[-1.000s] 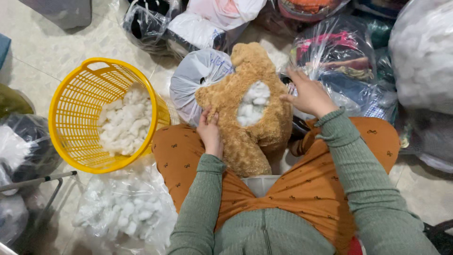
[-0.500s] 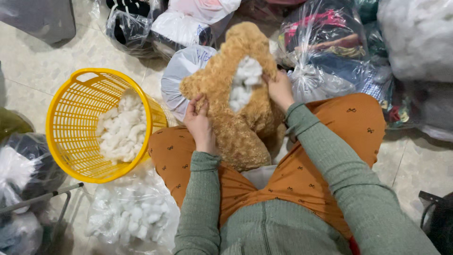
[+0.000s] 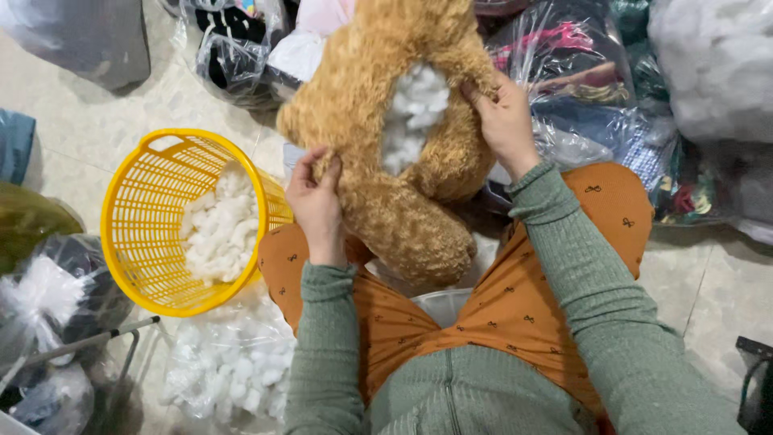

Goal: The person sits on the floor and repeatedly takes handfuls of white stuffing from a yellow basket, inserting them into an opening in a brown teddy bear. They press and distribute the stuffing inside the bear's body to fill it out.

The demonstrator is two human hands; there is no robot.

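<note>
A tan plush toy (image 3: 394, 153) stands lifted above my lap, with white stuffing (image 3: 411, 117) showing through an open seam in its middle. My left hand (image 3: 316, 201) pinches the toy's lower left edge. My right hand (image 3: 503, 121) grips the fabric at the right side of the opening. My arms are in green ribbed sleeves and my legs are in orange patterned trousers (image 3: 515, 306).
A yellow plastic basket (image 3: 145, 242) with white stuffing lies tilted at my left. A clear bag of stuffing (image 3: 229, 362) sits below it. Clear bags of clothes (image 3: 588, 105) and a big white fluffy bag (image 3: 717, 64) crowd the far side. Dark bags and a metal rod (image 3: 88, 338) are at lower left.
Both hands have raised the plush toy up and away from my lap. My right hand came from the bags at the right onto the toy's open seam.
</note>
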